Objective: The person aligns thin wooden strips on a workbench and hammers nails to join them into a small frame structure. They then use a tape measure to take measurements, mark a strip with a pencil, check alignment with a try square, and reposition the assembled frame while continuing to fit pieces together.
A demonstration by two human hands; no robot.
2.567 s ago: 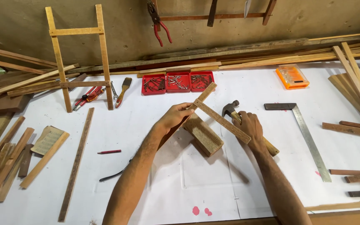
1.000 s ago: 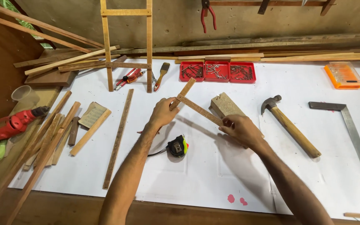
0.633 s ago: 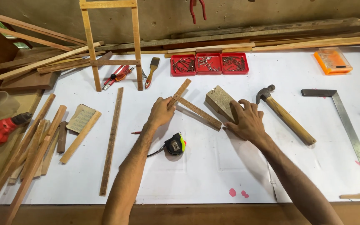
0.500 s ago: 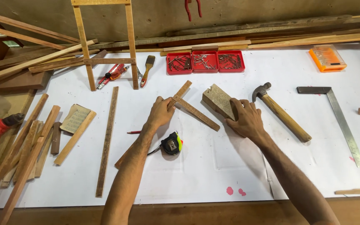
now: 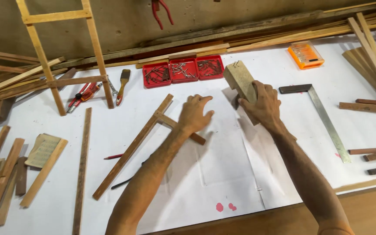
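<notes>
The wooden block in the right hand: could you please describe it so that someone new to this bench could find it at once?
Start at the white-covered workbench and find the row of three red trays of nails near its back edge. Just right of them, the right hand has its grip on a short, thick wooden block, lifted at a tilt. Unlike the long thin strips around, it is stubby and chunky.

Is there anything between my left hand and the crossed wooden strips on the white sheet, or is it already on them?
Nothing visible stands between them. The left hand lies directly on the crossed wooden strips, where the short strip crosses the long one. The right hand is off to the side, gripping a pale wooden block.
</notes>
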